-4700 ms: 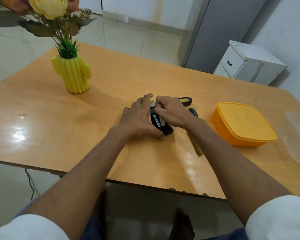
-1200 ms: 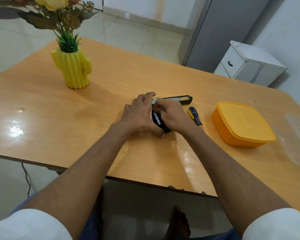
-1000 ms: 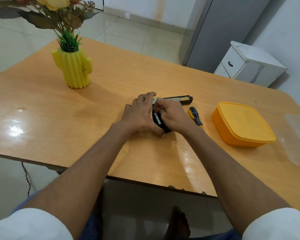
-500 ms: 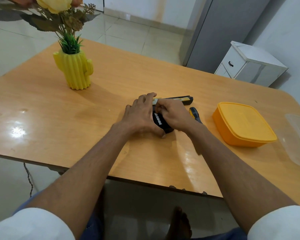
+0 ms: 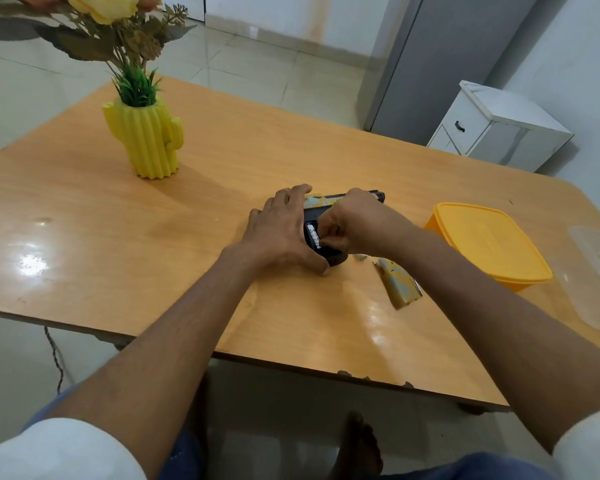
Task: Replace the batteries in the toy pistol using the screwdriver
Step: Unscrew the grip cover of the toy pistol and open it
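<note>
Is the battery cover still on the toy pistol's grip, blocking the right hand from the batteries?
No. The cover lies on the table beside the right forearm. The right hand has its fingers at the open grip of the toy pistol, which the left hand steadies.

There's white printing on the battery [image 5: 313, 234] seated in the toy pistol [image 5: 329, 252], but it's far too small and blurred to read.
</note>
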